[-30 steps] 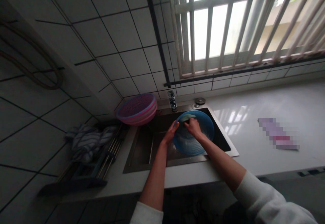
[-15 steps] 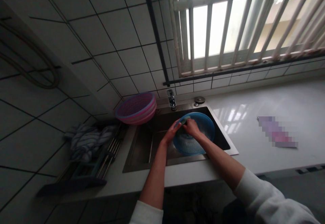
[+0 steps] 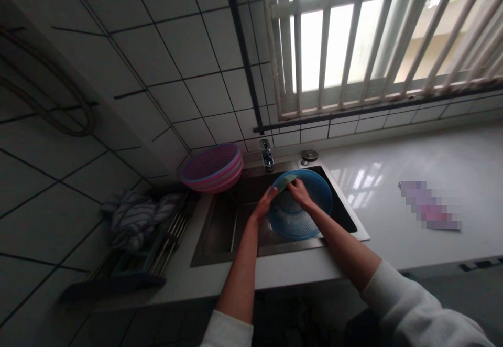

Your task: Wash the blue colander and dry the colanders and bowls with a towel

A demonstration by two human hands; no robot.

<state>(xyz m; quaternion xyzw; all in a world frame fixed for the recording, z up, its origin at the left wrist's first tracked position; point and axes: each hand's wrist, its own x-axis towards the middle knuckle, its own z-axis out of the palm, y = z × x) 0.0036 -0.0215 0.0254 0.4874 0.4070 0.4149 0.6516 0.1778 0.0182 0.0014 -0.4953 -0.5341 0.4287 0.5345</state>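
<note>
A round blue plastic basket [image 3: 294, 226] with slotted sides is tilted in the right part of the metal sink [image 3: 220, 231]. My left hand [image 3: 264, 208] grips its left rim, thumb on the inner side. Inside the upper left of the basket, my right hand [image 3: 299, 192] is closed on a green cloth [image 3: 286, 182], which lies against the wall near the rim. Part of the cloth is hidden by my fingers.
Stacked pink baskets [image 3: 214, 171] stand at the sink's back left corner, beside the chrome faucet [image 3: 266, 154]. A drain plug [image 3: 309, 155] lies behind the sink. Striped cloth [image 3: 135, 216] rests on a rack at left; a blurred purple packet [image 3: 428, 205] lies on the right counter.
My right hand has shifted slightly, and more of the green cloth shows spread along the rim. The basket has tilted or turned a little; my left hand keeps its place.
</note>
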